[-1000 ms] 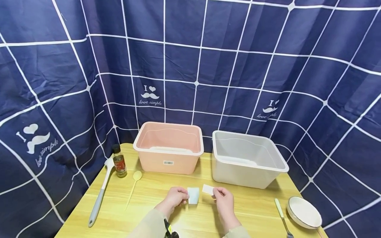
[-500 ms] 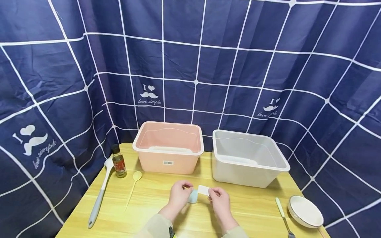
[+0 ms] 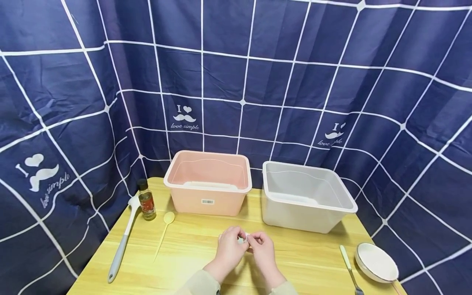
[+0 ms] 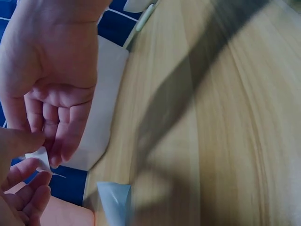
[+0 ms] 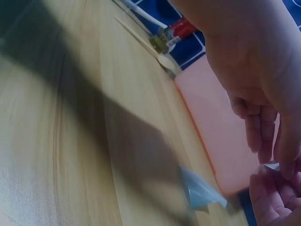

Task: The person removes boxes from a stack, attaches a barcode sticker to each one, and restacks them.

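Note:
Both hands meet over the middle of the wooden table (image 3: 177,254). My left hand (image 3: 239,238) and right hand (image 3: 253,241) together pinch a small white paper scrap (image 3: 245,236) between fingertips. The left wrist view shows the scrap (image 4: 43,157) between my left thumb and fingers, with the right hand's curled fingers (image 4: 61,127) touching it. A light blue piece (image 4: 115,201) lies on the table just below the hands, and shows again as the blue piece (image 5: 200,190) in the right wrist view. In the head view the hands hide it.
A pink bin (image 3: 208,182) and a grey bin (image 3: 307,196) stand behind the hands. A small bottle (image 3: 146,200), a grey-handled spatula (image 3: 123,241) and a pale spoon (image 3: 164,229) lie at the left. A white bowl (image 3: 376,262) and a utensil (image 3: 348,264) lie at the right.
The hands have come together. The left hand has let go of the blue piece, which now lies on the table, and both hands now pinch the white scrap.

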Demonstrator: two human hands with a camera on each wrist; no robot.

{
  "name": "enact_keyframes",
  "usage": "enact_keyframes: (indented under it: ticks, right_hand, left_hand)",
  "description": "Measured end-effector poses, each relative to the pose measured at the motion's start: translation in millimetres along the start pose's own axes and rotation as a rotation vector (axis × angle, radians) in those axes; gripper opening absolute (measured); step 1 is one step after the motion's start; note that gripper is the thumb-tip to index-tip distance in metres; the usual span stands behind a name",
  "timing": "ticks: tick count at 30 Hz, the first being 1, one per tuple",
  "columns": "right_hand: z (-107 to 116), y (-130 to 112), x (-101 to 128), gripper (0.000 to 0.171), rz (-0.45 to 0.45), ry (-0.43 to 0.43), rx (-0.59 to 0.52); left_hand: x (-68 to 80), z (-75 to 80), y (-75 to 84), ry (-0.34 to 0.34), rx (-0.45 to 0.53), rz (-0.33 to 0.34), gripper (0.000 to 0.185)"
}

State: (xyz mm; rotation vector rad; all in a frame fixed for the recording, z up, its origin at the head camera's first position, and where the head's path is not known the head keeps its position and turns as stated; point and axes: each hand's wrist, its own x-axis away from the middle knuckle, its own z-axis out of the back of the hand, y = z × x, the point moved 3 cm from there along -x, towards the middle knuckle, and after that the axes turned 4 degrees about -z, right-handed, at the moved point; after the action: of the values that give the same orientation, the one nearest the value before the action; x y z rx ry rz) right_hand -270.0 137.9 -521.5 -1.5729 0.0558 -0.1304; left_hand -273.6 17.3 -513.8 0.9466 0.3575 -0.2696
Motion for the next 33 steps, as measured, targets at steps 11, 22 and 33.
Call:
enact_keyframes:
  ticks: [11, 22, 33]
  right_hand:
    - [-2.6, 0.9, 1.8, 0.009, 0.001, -0.005, 0.009]
    - [9.5, 2.6, 0.7, 0.022, 0.003, 0.026, 0.066]
    - [36.8, 8.9, -7.4, 0.016, -0.07, -0.07, 0.072]
  left_hand:
    - [3.5, 1.1, 3.7, 0.03, -0.065, -0.016, 0.024]
    - [2.1, 4.0, -3.9, 0.057, -0.04, -0.001, 0.016]
    - [2.4, -0.9, -13.0, -0.204, 0.316, 0.136, 0.017]
